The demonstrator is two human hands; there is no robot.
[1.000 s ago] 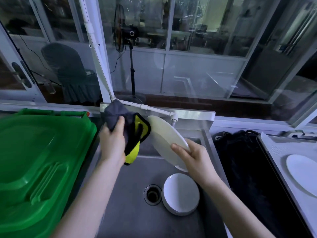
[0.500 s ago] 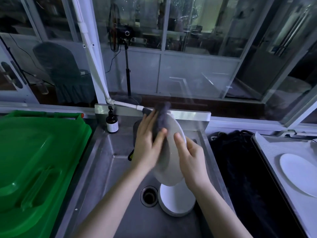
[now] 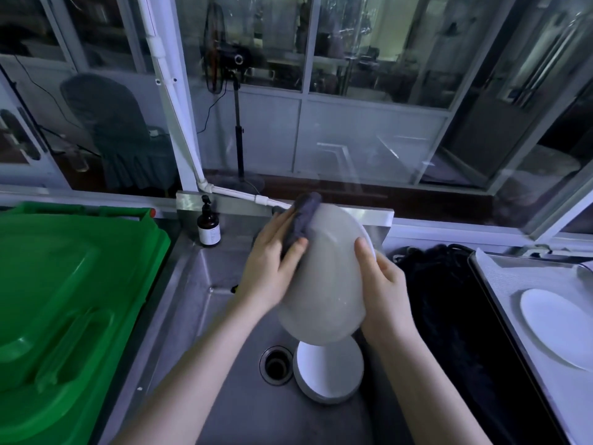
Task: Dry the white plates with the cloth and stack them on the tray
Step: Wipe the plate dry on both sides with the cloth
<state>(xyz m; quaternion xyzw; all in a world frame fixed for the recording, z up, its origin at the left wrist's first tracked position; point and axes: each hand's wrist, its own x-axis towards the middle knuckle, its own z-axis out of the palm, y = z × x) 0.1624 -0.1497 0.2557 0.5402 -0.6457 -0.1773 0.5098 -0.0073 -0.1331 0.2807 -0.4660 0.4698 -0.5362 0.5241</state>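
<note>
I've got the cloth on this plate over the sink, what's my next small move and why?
Probably draw the cloth down across the plate. Your left hand holds it only at the upper left rim, most of the plate's face lies bare below it, and your right hand grips the right edge to steady it.

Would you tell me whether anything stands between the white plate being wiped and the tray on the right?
Nothing tall does. Only a low black bundle lies between the steel sink and the metal tray; the round white plate in the right hand could pass above it.
</note>
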